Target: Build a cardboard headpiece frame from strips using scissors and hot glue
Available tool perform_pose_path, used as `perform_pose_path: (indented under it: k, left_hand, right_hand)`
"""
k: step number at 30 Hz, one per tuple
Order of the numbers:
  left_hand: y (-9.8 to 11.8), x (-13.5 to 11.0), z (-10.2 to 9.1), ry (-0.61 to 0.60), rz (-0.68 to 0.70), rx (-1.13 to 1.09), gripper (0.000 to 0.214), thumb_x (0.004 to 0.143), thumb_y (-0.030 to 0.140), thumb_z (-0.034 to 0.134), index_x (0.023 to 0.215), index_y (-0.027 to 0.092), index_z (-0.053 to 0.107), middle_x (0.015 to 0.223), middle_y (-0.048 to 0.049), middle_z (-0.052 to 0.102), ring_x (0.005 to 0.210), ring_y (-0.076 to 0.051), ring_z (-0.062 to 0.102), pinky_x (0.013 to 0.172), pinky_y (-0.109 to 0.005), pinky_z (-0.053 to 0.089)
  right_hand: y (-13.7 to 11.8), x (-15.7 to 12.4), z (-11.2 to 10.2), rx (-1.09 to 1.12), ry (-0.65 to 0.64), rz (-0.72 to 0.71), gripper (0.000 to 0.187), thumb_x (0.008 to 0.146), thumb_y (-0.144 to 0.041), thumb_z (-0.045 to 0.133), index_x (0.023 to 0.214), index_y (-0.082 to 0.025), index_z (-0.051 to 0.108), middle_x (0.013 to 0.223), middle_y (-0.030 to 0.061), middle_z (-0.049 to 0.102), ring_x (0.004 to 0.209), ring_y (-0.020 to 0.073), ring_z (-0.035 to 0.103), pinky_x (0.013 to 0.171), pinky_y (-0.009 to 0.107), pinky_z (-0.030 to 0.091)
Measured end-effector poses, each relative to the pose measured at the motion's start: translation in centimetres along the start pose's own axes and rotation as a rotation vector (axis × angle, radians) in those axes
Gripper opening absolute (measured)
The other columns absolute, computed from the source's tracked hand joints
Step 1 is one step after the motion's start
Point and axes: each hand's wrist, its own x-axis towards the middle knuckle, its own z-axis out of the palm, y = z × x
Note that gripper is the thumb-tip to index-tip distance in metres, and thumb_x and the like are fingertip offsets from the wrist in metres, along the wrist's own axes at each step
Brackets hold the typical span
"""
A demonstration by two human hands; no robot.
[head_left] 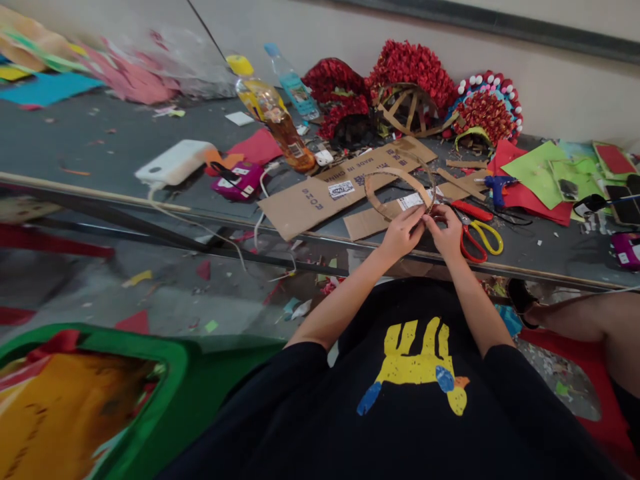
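Observation:
Both of my hands meet at the near edge of a frame of bent cardboard strips [373, 190], curved into rings. My left hand [404, 233] pinches the frame's edge from the left. Close beside it, my right hand [444, 230] is closed on the same spot, fingertips touching. Whatever lies between the fingertips is too small to make out. Under the frame are a flat piece of printed cardboard [305, 203] and a smaller cardboard piece [363, 225]. Just right of my right hand lie scissors [485, 239] with red and yellow handles and a red-handled tool [473, 211].
A blue glue gun [497, 190] rests on coloured paper [537, 173]. Behind stand red decorated headpieces [413, 70], a tea bottle [280, 127] and a water bottle [295, 83]. A white power bank [175, 162] trails a cable. A green bin [200, 393] stands lower left; another person's leg [580, 313] is at right.

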Motion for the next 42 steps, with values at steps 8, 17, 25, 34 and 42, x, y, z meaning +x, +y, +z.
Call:
perform_pose_path:
  k: [8,17,25,34,42]
  left_hand:
    - [0.6,0.4,-0.5,0.01,0.063,-0.024,0.035,0.093,0.025,0.045,0.124,0.016,0.058,0.113,-0.0138,0.064,0.106,-0.02,0.063,0.092,-0.036,0.053]
    - [0.8,0.5,-0.6,-0.019,0.022,0.0,0.032,0.091,0.024,0.046,0.118,0.015,0.061,0.111,-0.0141,0.063,0.104,-0.021,0.062,0.091,-0.037,0.053]
    - [0.7,0.3,-0.6,0.016,0.011,-0.045,0.031,0.092,0.023,0.047,0.118,0.015,0.061,0.107,-0.0126,0.064,0.102,-0.02,0.062,0.089,-0.036,0.053]
    - [0.8,0.3,-0.7,0.0,-0.058,-0.072,0.032,0.093,0.028,0.046,0.117,0.015,0.063,0.108,-0.0126,0.066,0.103,-0.02,0.063,0.09,-0.037,0.053]
    - [1.5,0.4,-1.1,0.079,-0.195,-0.102,0.035,0.095,0.039,0.043,0.107,0.014,0.064,0.109,-0.0135,0.067,0.105,-0.022,0.063,0.093,-0.039,0.051]
  right_hand:
    - [0.5,-0.5,-0.2,-0.13,-0.056,-0.105,0.026,0.09,-0.047,0.048,0.093,-0.023,0.056,0.085,0.0037,0.061,0.078,0.0173,0.058,0.076,0.033,0.048]
    - [0.2,-0.5,-0.3,-0.143,-0.09,-0.107,0.026,0.093,-0.047,0.042,0.089,-0.024,0.053,0.082,0.003,0.058,0.076,0.0177,0.057,0.074,0.032,0.046]
    - [0.2,-0.4,-0.4,-0.142,-0.129,-0.121,0.029,0.094,-0.047,0.037,0.086,-0.024,0.054,0.078,0.0021,0.057,0.075,0.0174,0.054,0.073,0.033,0.046]
    - [0.3,-0.4,-0.3,-0.165,-0.143,-0.119,0.034,0.094,-0.05,0.036,0.085,-0.024,0.056,0.077,0.0026,0.056,0.075,0.0177,0.053,0.074,0.034,0.047]
    - [0.5,0.0,-0.1,0.054,-0.081,0.004,0.041,0.093,-0.054,0.037,0.084,-0.023,0.062,0.08,0.0035,0.063,0.074,0.017,0.06,0.072,0.032,0.05]
